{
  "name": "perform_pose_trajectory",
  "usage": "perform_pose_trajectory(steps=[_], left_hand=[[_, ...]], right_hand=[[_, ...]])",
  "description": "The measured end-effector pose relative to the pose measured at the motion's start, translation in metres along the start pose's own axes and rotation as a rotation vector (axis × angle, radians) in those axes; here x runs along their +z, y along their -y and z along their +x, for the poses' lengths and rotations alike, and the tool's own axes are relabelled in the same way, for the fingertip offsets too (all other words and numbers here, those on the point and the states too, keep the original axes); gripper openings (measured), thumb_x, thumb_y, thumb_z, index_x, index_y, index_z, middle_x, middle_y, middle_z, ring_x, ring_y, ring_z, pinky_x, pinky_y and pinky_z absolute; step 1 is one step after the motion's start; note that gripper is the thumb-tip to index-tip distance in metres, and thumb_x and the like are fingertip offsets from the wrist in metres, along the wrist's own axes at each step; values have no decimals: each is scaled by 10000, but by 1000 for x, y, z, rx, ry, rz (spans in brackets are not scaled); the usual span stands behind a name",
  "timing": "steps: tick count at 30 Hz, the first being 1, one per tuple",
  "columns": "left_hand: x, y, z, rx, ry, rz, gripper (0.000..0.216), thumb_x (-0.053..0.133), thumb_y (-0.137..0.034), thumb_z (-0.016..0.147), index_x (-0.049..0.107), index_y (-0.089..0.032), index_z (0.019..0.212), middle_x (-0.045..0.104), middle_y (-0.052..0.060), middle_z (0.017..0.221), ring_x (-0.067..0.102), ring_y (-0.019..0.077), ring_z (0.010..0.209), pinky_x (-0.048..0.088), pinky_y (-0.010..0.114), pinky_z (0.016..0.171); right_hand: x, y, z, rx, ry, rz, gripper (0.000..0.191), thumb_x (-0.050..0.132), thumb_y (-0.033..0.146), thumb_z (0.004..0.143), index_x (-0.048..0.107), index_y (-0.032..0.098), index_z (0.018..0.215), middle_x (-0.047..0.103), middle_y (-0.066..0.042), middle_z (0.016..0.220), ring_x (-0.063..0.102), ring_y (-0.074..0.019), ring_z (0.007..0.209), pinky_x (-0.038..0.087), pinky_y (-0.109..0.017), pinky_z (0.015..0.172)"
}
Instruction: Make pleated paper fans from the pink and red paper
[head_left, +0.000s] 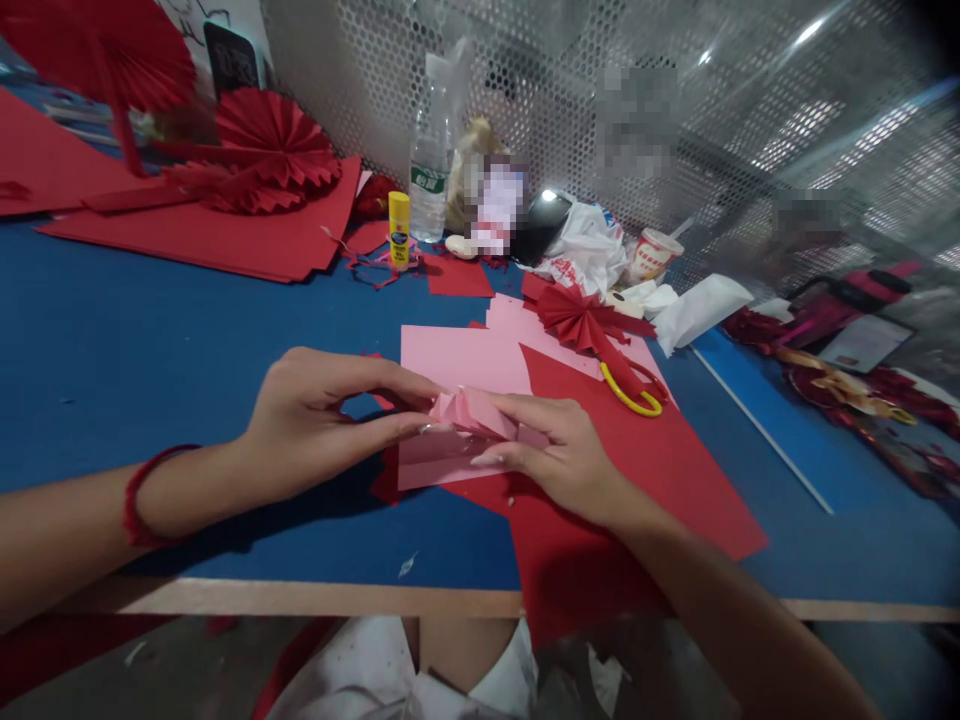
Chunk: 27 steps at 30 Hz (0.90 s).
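Note:
A small piece of folded pink paper (474, 412), pleated at its left end, is held between both hands above the table. My left hand (322, 420) pinches its left end between thumb and fingers. At the right end, my right hand (559, 445) grips it with thumb and fingers. Flat pink sheets (457, 350) lie under and behind the hands. Beneath my right hand spreads a large red sheet (645, 480), its near corner hanging over the table edge. Scissors with yellow handles (631, 392) rest beyond my right hand, partly covered by red paper.
A red pleated fan (574, 318) lies near the scissors. Further back stand a yellow glue stick (399, 230), a water bottle (429, 165) and a paper cup (652, 255). More red fans (277, 140) and sheets (225, 235) occupy the back left. A perforated metal partition (540, 90) rises behind.

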<state>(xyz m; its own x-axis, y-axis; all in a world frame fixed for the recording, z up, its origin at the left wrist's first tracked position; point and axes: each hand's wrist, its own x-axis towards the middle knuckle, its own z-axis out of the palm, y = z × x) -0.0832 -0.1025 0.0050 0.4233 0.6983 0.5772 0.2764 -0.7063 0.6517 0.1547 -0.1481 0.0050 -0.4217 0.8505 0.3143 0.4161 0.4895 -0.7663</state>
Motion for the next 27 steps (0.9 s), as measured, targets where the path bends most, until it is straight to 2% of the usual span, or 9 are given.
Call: perform_pose_trajectory(steps=[3,6,10,14,17,20,23,25,27], left_hand=[[-1,1,-2,56,12,21,78,760,-282,762,772,-238,825,774,-10,770,706,127,650,538,179,642],[-3,2,-3,87,18,49,86,768,-242,753,769,-264,836,773,-31,779,712,114,697,518,165,707],[-13,1,-2,57,148,63,86,748,-269,782,764,-275,866,775,-37,813,715,111,756,503,160,760],[-29,11,-2,109,202,143,78,687,-276,837,763,-263,848,770,-10,791,697,100,692,498,152,675],[-37,28,-7,216,208,305,86,687,-286,813,771,-297,825,762,-12,733,679,100,632,501,167,640],[-38,41,-13,400,238,379,107,745,-250,750,770,-322,824,762,-21,723,692,111,623,541,195,681],[-38,40,-14,535,326,308,288,748,-203,745,755,-315,1011,781,2,868,733,144,742,572,225,768],[-38,34,-11,485,440,188,390,726,-192,764,717,-334,1128,765,11,1018,734,172,900,565,249,876],[-36,31,-9,320,552,74,429,706,-217,784,686,-369,1185,717,12,1158,687,207,1066,506,312,1018]], right_hand=[[-4,-4,-1,-145,30,-202,414,580,407,930,622,193,1282,715,-69,1094,666,-195,972,496,-291,866],[-7,-7,0,-244,87,-422,365,530,339,962,631,111,1229,714,-105,992,640,-207,912,479,-317,825],[-7,-4,2,-242,104,-487,261,481,171,943,647,112,1135,686,-91,984,585,-194,905,460,-313,807],[-5,1,3,-213,152,-499,269,494,130,906,655,141,1122,631,-94,1004,548,-201,929,445,-334,820],[-2,2,2,-233,206,-548,260,503,120,894,670,169,1087,616,-74,942,531,-201,897,417,-371,857],[1,0,-1,-260,210,-534,248,503,166,924,650,181,1123,609,-45,881,536,-188,857,380,-411,933],[-2,-2,-5,-229,140,-476,233,569,269,924,632,213,1141,619,-19,874,562,-175,835,349,-428,984],[-5,-2,-6,-189,69,-444,220,609,283,900,637,235,1113,634,-10,869,580,-176,828,381,-408,941],[-8,1,-6,-191,33,-402,207,606,280,896,643,239,1095,643,-17,869,596,-185,835,417,-391,891]])
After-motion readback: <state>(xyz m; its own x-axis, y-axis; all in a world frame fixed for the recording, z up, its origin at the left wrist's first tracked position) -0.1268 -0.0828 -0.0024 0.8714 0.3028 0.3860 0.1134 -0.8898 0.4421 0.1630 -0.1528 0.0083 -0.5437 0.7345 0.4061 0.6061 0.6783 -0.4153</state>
